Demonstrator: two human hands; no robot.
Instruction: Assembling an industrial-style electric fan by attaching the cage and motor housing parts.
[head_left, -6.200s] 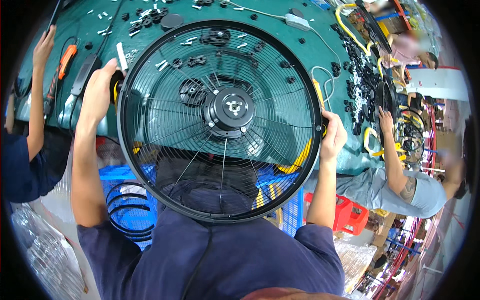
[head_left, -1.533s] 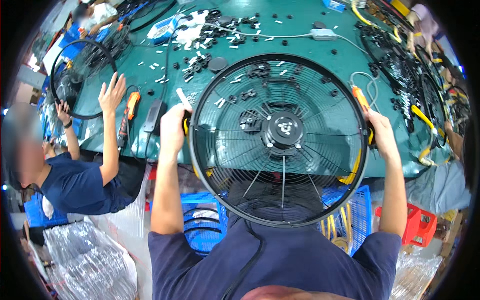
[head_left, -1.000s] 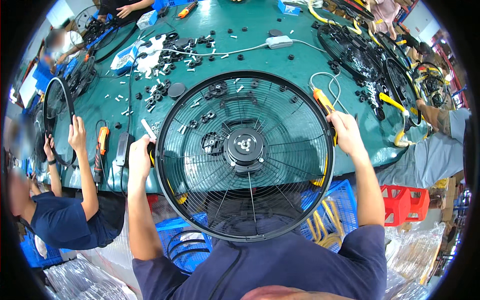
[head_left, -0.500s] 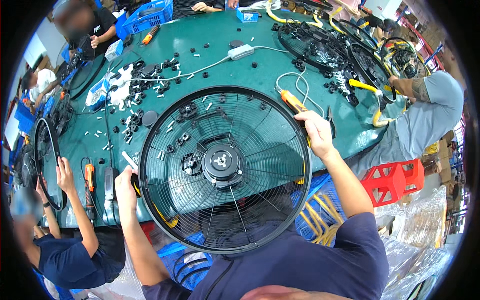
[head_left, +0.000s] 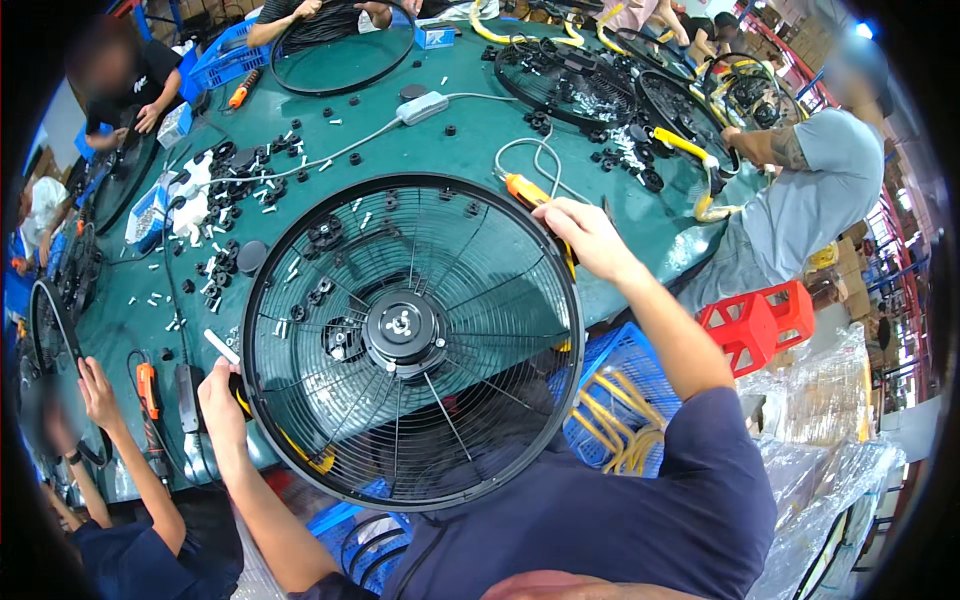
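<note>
A large round black fan grille [head_left: 470, 390] is held up before my body, over the table's near edge. A black motor hub [head_left: 402, 326] sits at its centre. My left hand [head_left: 224, 410] is closed at the left rim, its fingertips partly hidden. My right hand [head_left: 592, 238] grips the upper right rim, fingers wrapped over it. Just beyond that hand lies an orange electric screwdriver [head_left: 526, 190] with a grey cable. A white stick-like piece [head_left: 221, 346] lies near my left hand. Yellow parts show at the rim's lower left and right.
The green table [head_left: 450, 150] carries scattered black knobs and screws. Far right are more grilles [head_left: 565, 85] and yellow tubular frames [head_left: 680, 145]. A blue basket [head_left: 625, 365] and red stool [head_left: 755, 325] stand to my right. Co-workers surround the table; one holds a black ring [head_left: 340, 88].
The surroundings have shifted left and slightly down in view, with the grille also further left. Both my hands keep their hold. A black ring now appears with the co-worker across the table.
</note>
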